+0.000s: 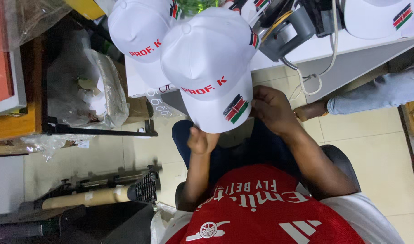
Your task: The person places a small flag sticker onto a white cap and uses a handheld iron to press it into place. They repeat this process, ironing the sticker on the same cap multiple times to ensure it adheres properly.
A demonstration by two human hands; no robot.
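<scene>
A: Status? We see white tabletop (pixel 351 49) w/ another printed cap (pixel 137 36) on it.
B: Front cap (pixel 207 68) held over lap; red text and flag already on.
A: Hands?
B: Left hand (pixel 201 140) pinches brim underside, right hand (pixel 270 108) grips brim edge. Remaining work: can't tell.

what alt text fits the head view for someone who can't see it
A person in a red jersey holds a white cloth cap with red lettering and a striped flag patch by its brim, left hand beneath it and right hand pinching its edge. A second matching white cap lies behind it on a white table.
</scene>
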